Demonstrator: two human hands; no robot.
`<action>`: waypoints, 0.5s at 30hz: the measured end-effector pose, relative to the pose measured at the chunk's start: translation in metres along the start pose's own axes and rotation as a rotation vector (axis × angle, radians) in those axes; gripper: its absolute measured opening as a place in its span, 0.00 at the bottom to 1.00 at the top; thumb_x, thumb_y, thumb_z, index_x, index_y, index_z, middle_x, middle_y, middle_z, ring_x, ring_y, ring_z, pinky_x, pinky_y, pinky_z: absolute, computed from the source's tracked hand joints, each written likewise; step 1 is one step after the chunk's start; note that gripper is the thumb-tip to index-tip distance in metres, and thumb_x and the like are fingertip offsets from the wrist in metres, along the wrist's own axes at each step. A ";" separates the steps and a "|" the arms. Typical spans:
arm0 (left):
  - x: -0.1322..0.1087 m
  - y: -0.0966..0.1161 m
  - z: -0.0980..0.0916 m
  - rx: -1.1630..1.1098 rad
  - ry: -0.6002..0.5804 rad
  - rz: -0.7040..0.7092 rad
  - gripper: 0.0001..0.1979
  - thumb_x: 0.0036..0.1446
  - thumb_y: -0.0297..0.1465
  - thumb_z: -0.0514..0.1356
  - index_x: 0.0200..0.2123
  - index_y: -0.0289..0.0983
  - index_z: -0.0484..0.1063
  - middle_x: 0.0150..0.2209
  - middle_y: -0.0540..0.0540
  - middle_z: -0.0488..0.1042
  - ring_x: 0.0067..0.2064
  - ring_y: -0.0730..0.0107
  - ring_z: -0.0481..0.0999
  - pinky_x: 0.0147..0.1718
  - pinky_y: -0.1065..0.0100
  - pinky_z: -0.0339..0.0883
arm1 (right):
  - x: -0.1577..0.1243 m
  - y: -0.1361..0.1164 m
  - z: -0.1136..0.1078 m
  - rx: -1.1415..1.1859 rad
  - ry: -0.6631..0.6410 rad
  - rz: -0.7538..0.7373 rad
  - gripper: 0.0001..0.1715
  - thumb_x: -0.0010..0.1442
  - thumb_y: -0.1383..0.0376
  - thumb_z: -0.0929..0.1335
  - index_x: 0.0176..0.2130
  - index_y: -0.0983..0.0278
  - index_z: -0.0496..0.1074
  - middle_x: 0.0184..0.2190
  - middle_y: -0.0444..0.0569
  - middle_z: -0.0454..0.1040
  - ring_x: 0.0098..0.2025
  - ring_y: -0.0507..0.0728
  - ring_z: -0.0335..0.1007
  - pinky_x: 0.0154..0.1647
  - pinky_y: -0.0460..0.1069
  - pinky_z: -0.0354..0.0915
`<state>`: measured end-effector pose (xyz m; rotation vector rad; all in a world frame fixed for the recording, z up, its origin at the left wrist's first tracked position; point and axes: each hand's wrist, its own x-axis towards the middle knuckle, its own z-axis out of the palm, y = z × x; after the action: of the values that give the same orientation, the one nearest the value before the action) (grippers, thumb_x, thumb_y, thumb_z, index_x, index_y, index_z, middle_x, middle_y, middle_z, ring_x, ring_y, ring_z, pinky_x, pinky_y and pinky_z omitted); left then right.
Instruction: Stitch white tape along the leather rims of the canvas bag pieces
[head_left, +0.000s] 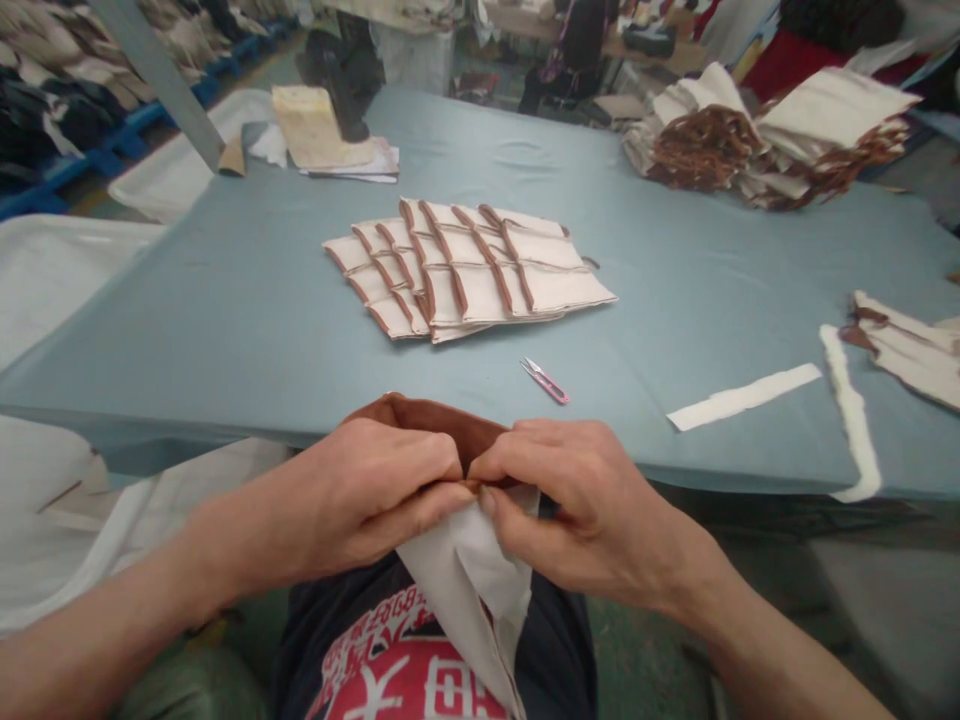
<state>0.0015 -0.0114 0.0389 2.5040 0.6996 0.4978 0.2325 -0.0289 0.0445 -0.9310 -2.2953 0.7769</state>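
Note:
Close to my body, at the table's front edge, my left hand (397, 485) and my right hand (562, 495) pinch a cream fabric piece with brown trim (484, 545). The fingertips of both hands nearly meet on its brown edge. A brown part of the piece rises behind my fingers, while the cream part hangs down in front of my torso. Just beyond my hands lie pink thread snips (546, 381) on the table. Further back, several cream fabric pieces with brown binding (480, 265) lie overlapping in a fanned stack.
Bundles of cream and brown fabric (765, 140) are heaped at the back right of the blue-covered table (202, 340). White strips (742, 397) and another fabric piece (911, 345) lie on the right. A yellowish block (319, 130) stands at the back left. White bins (67, 270) flank the left side.

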 end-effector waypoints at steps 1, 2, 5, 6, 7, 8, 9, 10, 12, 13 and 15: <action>-0.001 -0.003 0.005 0.047 0.041 0.036 0.20 0.77 0.35 0.49 0.30 0.38 0.67 0.26 0.52 0.71 0.26 0.71 0.69 0.27 0.69 0.59 | -0.001 0.002 0.002 0.006 0.010 0.016 0.10 0.61 0.73 0.66 0.35 0.66 0.78 0.27 0.45 0.78 0.27 0.51 0.69 0.31 0.46 0.60; -0.002 -0.006 0.009 0.081 0.078 0.062 0.20 0.77 0.35 0.48 0.30 0.38 0.67 0.25 0.52 0.71 0.26 0.71 0.70 0.27 0.69 0.59 | -0.001 0.003 0.003 0.019 0.013 0.032 0.10 0.62 0.72 0.66 0.35 0.65 0.78 0.26 0.45 0.78 0.27 0.51 0.69 0.31 0.46 0.60; -0.006 -0.011 0.015 0.070 0.099 0.061 0.22 0.78 0.37 0.46 0.32 0.37 0.69 0.26 0.51 0.74 0.26 0.72 0.73 0.27 0.70 0.61 | -0.003 0.006 0.006 0.037 -0.017 0.016 0.10 0.66 0.71 0.66 0.36 0.65 0.77 0.27 0.44 0.77 0.28 0.51 0.69 0.31 0.45 0.60; -0.006 -0.011 0.015 0.050 0.086 0.043 0.22 0.78 0.39 0.46 0.33 0.37 0.70 0.26 0.51 0.74 0.26 0.72 0.74 0.27 0.69 0.62 | -0.003 0.005 0.006 0.006 -0.022 -0.010 0.11 0.68 0.70 0.65 0.37 0.65 0.77 0.27 0.45 0.77 0.28 0.51 0.69 0.31 0.46 0.59; -0.007 -0.010 0.013 0.035 0.066 0.018 0.22 0.78 0.40 0.46 0.33 0.37 0.70 0.26 0.51 0.75 0.26 0.71 0.74 0.27 0.69 0.61 | -0.004 0.003 0.005 -0.043 -0.026 -0.037 0.12 0.70 0.70 0.64 0.37 0.65 0.76 0.28 0.45 0.77 0.29 0.52 0.69 0.31 0.47 0.59; -0.006 -0.007 0.011 0.025 0.045 -0.006 0.23 0.78 0.40 0.47 0.32 0.38 0.70 0.26 0.51 0.74 0.27 0.70 0.74 0.27 0.68 0.61 | -0.005 0.000 0.004 -0.096 -0.034 -0.060 0.14 0.72 0.70 0.63 0.37 0.65 0.76 0.28 0.46 0.77 0.29 0.53 0.69 0.31 0.48 0.58; -0.006 -0.003 0.008 0.021 0.026 -0.023 0.22 0.77 0.39 0.47 0.32 0.38 0.70 0.26 0.51 0.74 0.27 0.70 0.74 0.27 0.67 0.61 | -0.006 -0.003 0.002 -0.146 -0.045 -0.075 0.15 0.73 0.70 0.63 0.36 0.65 0.75 0.28 0.46 0.77 0.29 0.53 0.68 0.31 0.49 0.57; -0.005 0.001 0.005 0.024 0.010 -0.029 0.22 0.77 0.38 0.47 0.31 0.38 0.69 0.26 0.51 0.74 0.27 0.69 0.74 0.27 0.67 0.60 | -0.007 -0.007 0.000 -0.185 -0.064 -0.081 0.16 0.74 0.70 0.62 0.36 0.65 0.74 0.28 0.46 0.77 0.29 0.54 0.68 0.31 0.50 0.56; -0.004 0.012 0.003 0.050 0.003 -0.014 0.21 0.77 0.35 0.47 0.29 0.39 0.66 0.27 0.51 0.74 0.27 0.70 0.72 0.26 0.65 0.59 | -0.010 -0.015 -0.004 -0.197 -0.132 -0.077 0.14 0.74 0.72 0.63 0.37 0.65 0.74 0.29 0.46 0.77 0.30 0.55 0.69 0.31 0.50 0.58; -0.005 0.018 0.004 0.063 0.013 0.002 0.20 0.76 0.33 0.47 0.29 0.39 0.65 0.27 0.51 0.73 0.26 0.70 0.71 0.26 0.65 0.58 | -0.011 -0.018 -0.006 -0.176 -0.176 -0.071 0.13 0.73 0.73 0.63 0.38 0.64 0.74 0.30 0.46 0.78 0.31 0.55 0.70 0.32 0.50 0.60; -0.007 0.028 0.011 0.067 0.076 0.011 0.19 0.73 0.28 0.49 0.27 0.39 0.63 0.24 0.52 0.71 0.24 0.71 0.68 0.23 0.64 0.56 | -0.014 -0.025 -0.009 -0.129 -0.266 -0.049 0.12 0.72 0.74 0.63 0.41 0.64 0.74 0.33 0.47 0.80 0.35 0.55 0.74 0.36 0.50 0.64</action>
<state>0.0116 -0.0404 0.0437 2.5634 0.7433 0.5848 0.2364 -0.0517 0.0638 -0.8672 -2.6160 0.7789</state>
